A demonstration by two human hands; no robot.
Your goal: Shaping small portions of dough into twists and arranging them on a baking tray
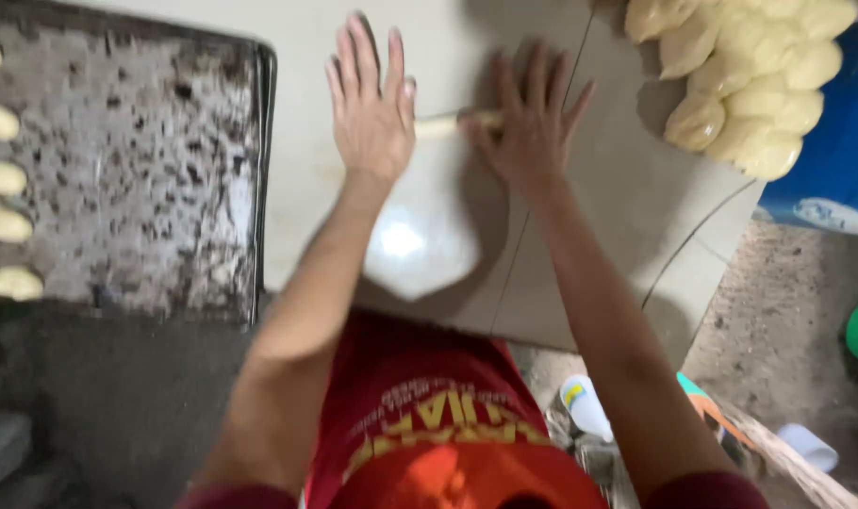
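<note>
Both hands, left hand (pixel 372 104) and right hand (pixel 533 123), press flat with fingers spread on a thin dough rope (pixel 448 123) mid-roll beneath the palms, dough pile (pixel 750 85) beyond right fingertips.

A thin rope of pale yellow dough (pixel 448 123) lies flat on the smooth tabletop (pixel 448 245), running left to right near its far edge; only its middle shows; both ends are covered by flat palms.

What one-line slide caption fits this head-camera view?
Both hands, left hand and right hand, roll a dough strip on a tiled counter beside a baking tray.
</note>
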